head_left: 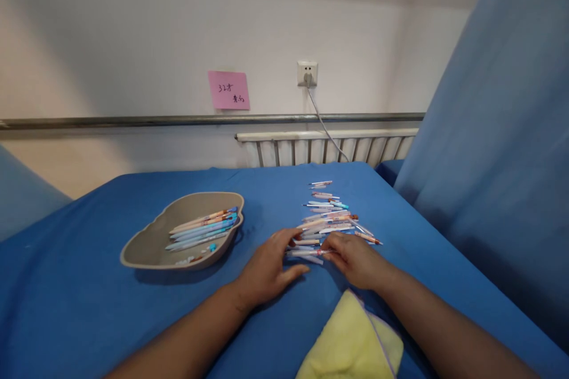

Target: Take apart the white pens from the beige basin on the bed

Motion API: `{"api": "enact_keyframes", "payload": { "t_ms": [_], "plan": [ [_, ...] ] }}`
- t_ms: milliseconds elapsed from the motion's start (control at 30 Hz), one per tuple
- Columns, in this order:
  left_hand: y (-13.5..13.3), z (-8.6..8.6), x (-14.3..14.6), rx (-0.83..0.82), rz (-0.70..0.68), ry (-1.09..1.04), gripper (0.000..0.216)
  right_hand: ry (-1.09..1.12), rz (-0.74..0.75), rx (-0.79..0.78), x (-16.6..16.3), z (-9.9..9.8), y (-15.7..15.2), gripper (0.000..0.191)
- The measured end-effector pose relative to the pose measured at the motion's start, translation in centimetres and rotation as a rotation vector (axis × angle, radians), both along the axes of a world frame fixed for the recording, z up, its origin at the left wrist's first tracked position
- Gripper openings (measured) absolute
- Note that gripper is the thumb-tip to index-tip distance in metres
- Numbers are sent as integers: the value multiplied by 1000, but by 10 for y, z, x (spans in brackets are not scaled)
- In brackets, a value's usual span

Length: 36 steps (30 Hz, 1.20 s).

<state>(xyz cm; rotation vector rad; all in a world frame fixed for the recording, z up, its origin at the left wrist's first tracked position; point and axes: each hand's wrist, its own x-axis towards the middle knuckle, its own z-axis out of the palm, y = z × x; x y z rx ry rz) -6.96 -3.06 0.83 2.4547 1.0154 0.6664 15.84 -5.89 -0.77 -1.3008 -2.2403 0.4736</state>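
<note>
In the head view, right of the beige wavy-edged tray (149,247), our right hand (355,259) pinches one end of a slim white pen with red marks (306,253). Our left hand (267,266), thumb and fingers parted, is nearer the tray. Slim multicoloured pens (334,229) lie farther right of the tray; blue and orange pens (202,230) rest inside it.

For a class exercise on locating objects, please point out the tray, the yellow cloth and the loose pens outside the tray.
Tray (153,241): head view, bare inner floor, towards its left end.
Yellow cloth (347,340): head view, middle of its visible surface.
Loose pens (328,222): head view, middle of the group.
</note>
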Motion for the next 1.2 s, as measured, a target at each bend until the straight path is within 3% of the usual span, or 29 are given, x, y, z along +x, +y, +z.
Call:
{"api": "enact_keyframes", "payload": {
  "t_ms": [100,267,333,433,500,733,1067,1200],
  "plan": [
    [-2,1,1,26,-38,13,33,37,7,12,0,0,0,11],
    [0,3,1,-141,77,124,36,37,5,23,-1,1,-1,12],
    [1,3,1,-105,88,76,37,15,-1,18,0,1,-1,12],
    [0,1,0,8,-2,-24,48,4,-3,16,1,1,0,11],
    [-1,0,0,25,-46,-33,41,16,5,15,1,1,1,10],
    [11,-2,-6,-151,196,-21,36,-33,-53,19,9,1,4,10],
    [18,-11,-5,-80,218,-133,30,-229,-193,-72,37,-1,13,12],
    [16,-15,-2,-113,207,-188,28,-206,-174,21,33,3,10,21]
  ]
}}
